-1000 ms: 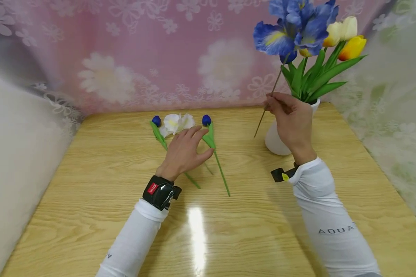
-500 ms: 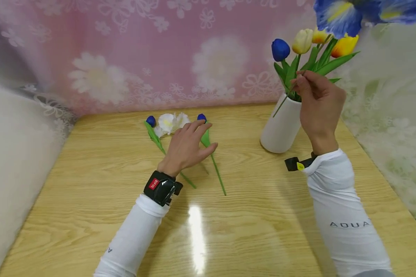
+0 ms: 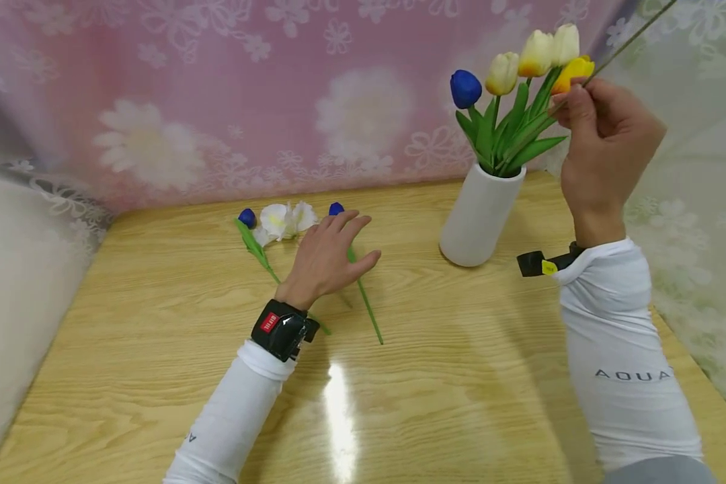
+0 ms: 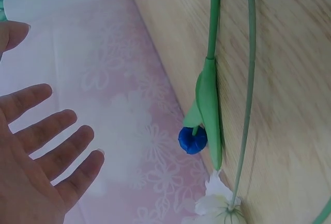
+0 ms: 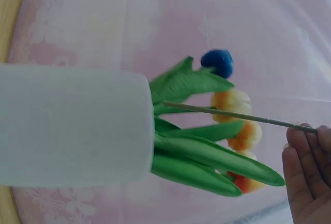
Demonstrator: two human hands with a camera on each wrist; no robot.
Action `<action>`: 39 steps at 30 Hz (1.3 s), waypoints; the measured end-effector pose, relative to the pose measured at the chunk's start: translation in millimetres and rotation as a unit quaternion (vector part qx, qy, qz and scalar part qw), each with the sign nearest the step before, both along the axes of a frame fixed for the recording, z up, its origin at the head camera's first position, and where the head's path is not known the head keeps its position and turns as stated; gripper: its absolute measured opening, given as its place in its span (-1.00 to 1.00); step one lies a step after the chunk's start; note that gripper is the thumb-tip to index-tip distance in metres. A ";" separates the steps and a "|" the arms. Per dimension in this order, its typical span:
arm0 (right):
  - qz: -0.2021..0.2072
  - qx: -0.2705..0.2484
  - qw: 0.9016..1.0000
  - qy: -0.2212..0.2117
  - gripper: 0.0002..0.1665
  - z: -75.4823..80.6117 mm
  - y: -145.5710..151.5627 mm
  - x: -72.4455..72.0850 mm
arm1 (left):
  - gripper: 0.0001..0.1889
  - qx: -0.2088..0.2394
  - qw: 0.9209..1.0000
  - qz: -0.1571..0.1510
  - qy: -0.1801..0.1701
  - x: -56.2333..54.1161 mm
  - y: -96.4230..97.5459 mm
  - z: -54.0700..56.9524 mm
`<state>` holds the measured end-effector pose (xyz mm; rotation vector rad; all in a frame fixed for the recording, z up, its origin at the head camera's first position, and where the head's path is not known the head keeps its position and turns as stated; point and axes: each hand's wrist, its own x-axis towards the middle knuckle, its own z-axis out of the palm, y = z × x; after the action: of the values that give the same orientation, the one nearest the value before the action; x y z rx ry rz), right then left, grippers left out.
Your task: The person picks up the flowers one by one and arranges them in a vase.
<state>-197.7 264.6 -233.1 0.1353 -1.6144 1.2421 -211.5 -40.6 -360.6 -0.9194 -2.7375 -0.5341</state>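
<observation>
My right hand pinches the thin stem of the blue iris, whose bloom is out of view above. In the right wrist view, the free lower end of this stem hangs in front of the leaves by the mouth of the white vase. That vase holds a blue tulip, several cream tulips and a yellow-orange tulip. Fingers spread, my left hand hovers over two lying blue tulips and a white flower, holding nothing and partly hiding them.
The vase stands at the back right of the wooden table. Behind the table hangs a pink floral curtain, with pale patterned cloth along the right side.
My right hand has moved right and up with the iris, carrying its bloom out of view and uncovering the vase. The left hand stays nearly in place. The head view has shifted slightly.
</observation>
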 end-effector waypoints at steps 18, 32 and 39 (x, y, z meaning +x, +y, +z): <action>0.021 -0.028 0.997 -0.076 -0.84 -18.8 5.1 2.0 | -0.39 0.010 1.000 -0.001 0.004 2.9 -2.1 -7.7; -0.100 0.201 0.921 -0.318 -0.53 -28.6 12.2 15.1 | -0.40 0.002 1.000 0.011 -0.003 6.0 -5.8 -14.7; 0.001 0.261 0.864 -0.430 -0.54 -35.5 17.6 24.7 | -0.40 0.002 1.000 0.020 -0.005 7.4 -8.2 -17.2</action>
<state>-173.0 282.2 -268.6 -0.1064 -2.7127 0.8552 -204.1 -48.7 -377.8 -0.8609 -2.7564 -0.5387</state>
